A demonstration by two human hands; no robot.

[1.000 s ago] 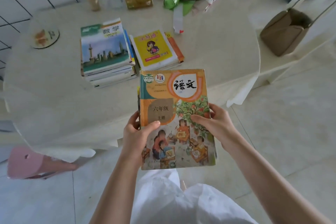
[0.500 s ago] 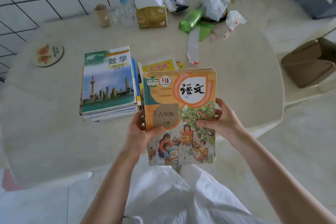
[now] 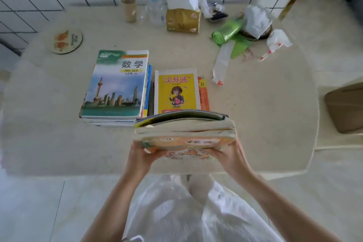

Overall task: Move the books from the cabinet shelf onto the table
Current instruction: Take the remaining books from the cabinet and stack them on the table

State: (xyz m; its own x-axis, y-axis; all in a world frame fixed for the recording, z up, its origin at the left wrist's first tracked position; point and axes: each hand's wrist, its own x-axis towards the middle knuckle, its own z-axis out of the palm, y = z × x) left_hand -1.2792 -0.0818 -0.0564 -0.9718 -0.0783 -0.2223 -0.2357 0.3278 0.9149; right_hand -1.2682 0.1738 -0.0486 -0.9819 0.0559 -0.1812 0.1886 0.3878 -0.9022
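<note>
I hold a small stack of books (image 3: 184, 133) with an orange cover on top, tilted so its page edges face me. My left hand (image 3: 140, 156) grips its left side and my right hand (image 3: 230, 155) grips its right side. The stack hangs above the near part of the round cream table (image 3: 265, 114). On the table lies a pile topped by a green maths textbook (image 3: 117, 84). Right of it lies a yellow book (image 3: 176, 90) on an orange one, partly hidden by the held stack. The cabinet shelf is out of view.
Along the table's far side stand a tissue box (image 3: 183, 19), a clear bottle (image 3: 156, 10), a cardboard tube (image 3: 128, 9), a green bag roll (image 3: 225, 32) and crumpled wrappers. A round coaster (image 3: 65, 41) lies far left. A brown bag (image 3: 345, 108) sits on the floor at right.
I have stepped closer to the table and carried the held books forward over its near part. They have tipped from cover-up towards edge-on. Both hands keep their grip.
</note>
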